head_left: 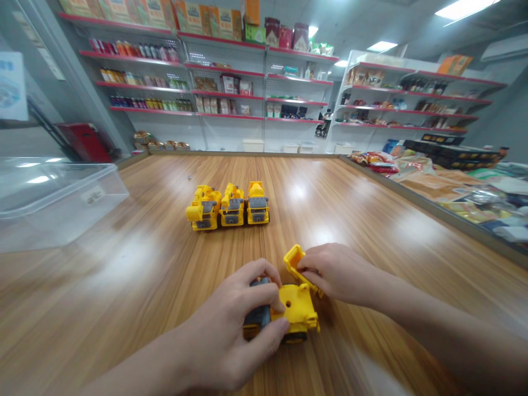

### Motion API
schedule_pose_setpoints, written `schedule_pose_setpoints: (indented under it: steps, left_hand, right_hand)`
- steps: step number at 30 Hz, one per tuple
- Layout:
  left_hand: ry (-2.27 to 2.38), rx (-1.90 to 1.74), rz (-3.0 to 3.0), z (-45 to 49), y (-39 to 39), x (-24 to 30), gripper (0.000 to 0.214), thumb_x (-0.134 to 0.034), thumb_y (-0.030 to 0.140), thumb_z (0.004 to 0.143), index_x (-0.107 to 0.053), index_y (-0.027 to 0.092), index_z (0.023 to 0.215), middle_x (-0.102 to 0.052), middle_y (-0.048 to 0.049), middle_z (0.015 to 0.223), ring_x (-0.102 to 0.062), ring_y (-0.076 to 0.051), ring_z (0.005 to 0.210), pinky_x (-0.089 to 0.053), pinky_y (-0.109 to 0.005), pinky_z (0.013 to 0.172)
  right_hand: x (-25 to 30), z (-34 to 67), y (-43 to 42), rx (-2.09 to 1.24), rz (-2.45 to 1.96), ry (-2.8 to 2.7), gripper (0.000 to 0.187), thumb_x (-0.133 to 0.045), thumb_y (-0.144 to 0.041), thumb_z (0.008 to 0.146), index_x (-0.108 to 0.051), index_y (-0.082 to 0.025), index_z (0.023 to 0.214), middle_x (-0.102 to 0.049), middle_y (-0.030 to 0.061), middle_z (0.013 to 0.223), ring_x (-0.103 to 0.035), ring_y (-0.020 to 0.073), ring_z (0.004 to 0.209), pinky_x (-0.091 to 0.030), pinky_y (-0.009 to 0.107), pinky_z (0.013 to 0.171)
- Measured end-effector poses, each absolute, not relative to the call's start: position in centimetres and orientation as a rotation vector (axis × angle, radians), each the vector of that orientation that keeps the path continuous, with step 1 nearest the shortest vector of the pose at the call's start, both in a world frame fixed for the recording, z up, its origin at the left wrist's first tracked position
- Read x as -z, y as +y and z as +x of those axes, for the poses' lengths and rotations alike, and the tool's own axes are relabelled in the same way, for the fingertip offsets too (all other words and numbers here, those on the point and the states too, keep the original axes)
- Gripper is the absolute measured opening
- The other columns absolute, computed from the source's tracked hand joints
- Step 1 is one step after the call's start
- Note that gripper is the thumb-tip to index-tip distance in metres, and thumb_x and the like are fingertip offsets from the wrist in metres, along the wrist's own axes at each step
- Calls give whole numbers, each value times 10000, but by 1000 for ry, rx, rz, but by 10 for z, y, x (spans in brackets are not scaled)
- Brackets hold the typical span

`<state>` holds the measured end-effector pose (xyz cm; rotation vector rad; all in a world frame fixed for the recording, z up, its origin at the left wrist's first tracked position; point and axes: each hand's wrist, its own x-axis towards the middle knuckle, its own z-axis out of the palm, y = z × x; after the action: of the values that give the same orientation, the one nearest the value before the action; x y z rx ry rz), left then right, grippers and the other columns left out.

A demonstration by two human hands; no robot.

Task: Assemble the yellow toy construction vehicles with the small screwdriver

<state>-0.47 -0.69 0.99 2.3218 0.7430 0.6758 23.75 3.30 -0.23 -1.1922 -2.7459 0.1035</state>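
Observation:
My left hand is closed around a yellow toy truck base with a grey cab and black wheels, on the wooden table near its front edge. A round hole shows in the base's flat top. Between the thumb and fingers of my right hand is a yellow toy dump bed, tilted just behind the base. Whether the bed's lower end touches the base I cannot tell. Farther back, three yellow toy trucks stand side by side: a left one, a middle one and a right one.
A clear plastic bin stands at the table's left side. Beyond the right edge lie packaged goods and black trays. Stocked shelves line the wall behind the wooden table. A tiny object lies toward the back left.

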Motion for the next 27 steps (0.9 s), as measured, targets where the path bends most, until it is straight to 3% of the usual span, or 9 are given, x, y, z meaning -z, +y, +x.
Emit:
schedule_pose_setpoints:
  steps: [8,17,22,27]
  left_hand:
    - [745,-634,2326,-6,-8,-10,99,-575,155,814,-591,166,912,-502,-72,1051,-553,-175,917,-492,-328,817]
    - [781,-428,2358,-7,-4,-12,308,-647,208,776,-556,233,1070,-455,-61,1187,-561,-184,933,-508,-371,865]
    - [808,-414,2323,-8,-4,-4,326,-652,221,779,-561,266,1088,-457,-42,1210,-571,-176,936,-505,-359,885]
    - [895,-632,2207,-4,-3,2,330,-695,186,718,-599,236,1030,-461,-50,1241,-569,-192,1024,-474,-326,922]
  right_hand:
    - [3,238,30,63,-1330,-2667,180,-564,-173,883,-692,-227,998,-647,55,973,-600,160,739,-356,270,606]
    - [9,245,34,144,-1437,-2696,172,-545,-148,880,-690,-199,802,-635,50,886,-569,144,650,-322,282,552]
    - [3,239,34,75,-1429,-2660,177,-542,-157,897,-703,-198,835,-661,46,843,-611,165,721,-371,276,593]
    - [-2,236,33,-38,-1402,-2428,177,-529,-227,939,-701,-202,904,-664,39,866,-622,167,778,-431,284,685]
